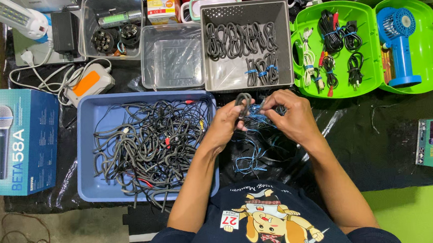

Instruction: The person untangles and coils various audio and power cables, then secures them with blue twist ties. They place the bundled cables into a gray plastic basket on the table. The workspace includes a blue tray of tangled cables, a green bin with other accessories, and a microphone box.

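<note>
Both hands [261, 116] pinch a coiled black cable [243, 103].

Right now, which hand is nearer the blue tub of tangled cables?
Left. The left hand sits at the blue tub's right rim, holding a coiled black cable. The right hand is farther right, over the black mat.

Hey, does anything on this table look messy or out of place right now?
Yes. The blue tub holds a tangled heap of loose cables, some hanging over its front rim. The grey bin holds neatly coiled ones. Loose blue ties lie scattered under the left hand and right hand.
</note>
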